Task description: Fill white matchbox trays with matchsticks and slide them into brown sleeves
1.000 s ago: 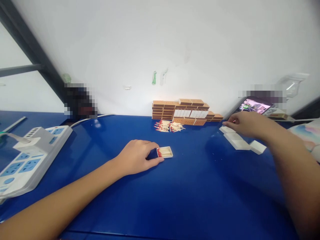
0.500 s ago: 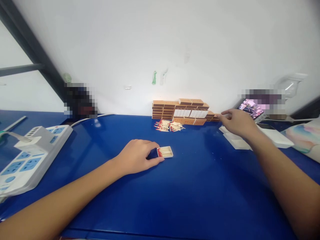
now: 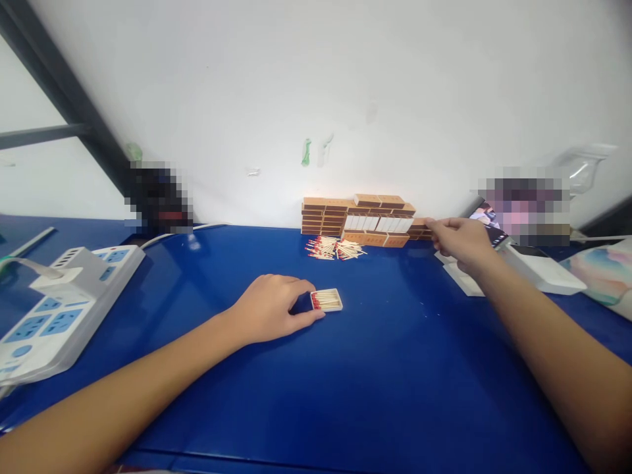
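My left hand (image 3: 274,308) rests on the blue table, its thumb and index finger gripping the left end of a small open matchbox tray (image 3: 334,300). Red-tipped matches (image 3: 323,299) lie side by side in the tray. At the far right end of the stacked matchboxes (image 3: 375,239), my right hand (image 3: 459,242) is closed in a pinch on an orange-brown matchbox (image 3: 422,223); the fingertips partly hide it. Two loose heaps of matches (image 3: 349,249) lie on the table just in front of the stack.
A white power strip (image 3: 83,322) with a plugged-in cable is on the left. Behind my right forearm are a white box (image 3: 550,273), a lit phone screen (image 3: 486,216) and a pastel-patterned object (image 3: 600,273). The white wall (image 3: 247,99) stands behind the stack.
My right hand has moved slightly left, and its fingers have closed on the matchbox at the stack's right end. My left hand and the tray have stayed put.
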